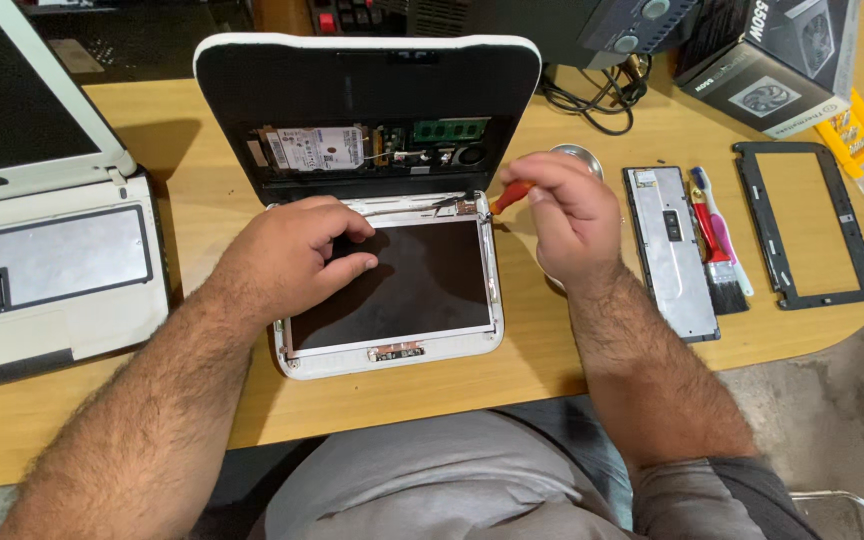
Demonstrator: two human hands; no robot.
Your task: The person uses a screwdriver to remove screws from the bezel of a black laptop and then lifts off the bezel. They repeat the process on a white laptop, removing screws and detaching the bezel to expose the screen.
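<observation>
A: Item, step?
B: I log my right hand [564, 212] gripping an orange-handled screwdriver [508, 196], tip at the bare screen panel's [402, 285] one-o'clock hinge corner; left hand [292, 255] curled, pressing the panel.
A: Next?
B: Probably steady turning, tip seated.

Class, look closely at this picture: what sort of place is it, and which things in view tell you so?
Probably an electronics repair bench. An opened small laptop shows its drive and circuit board, a removed screen bezel lies on the wooden table, and the right hand holds a screwdriver.
</observation>
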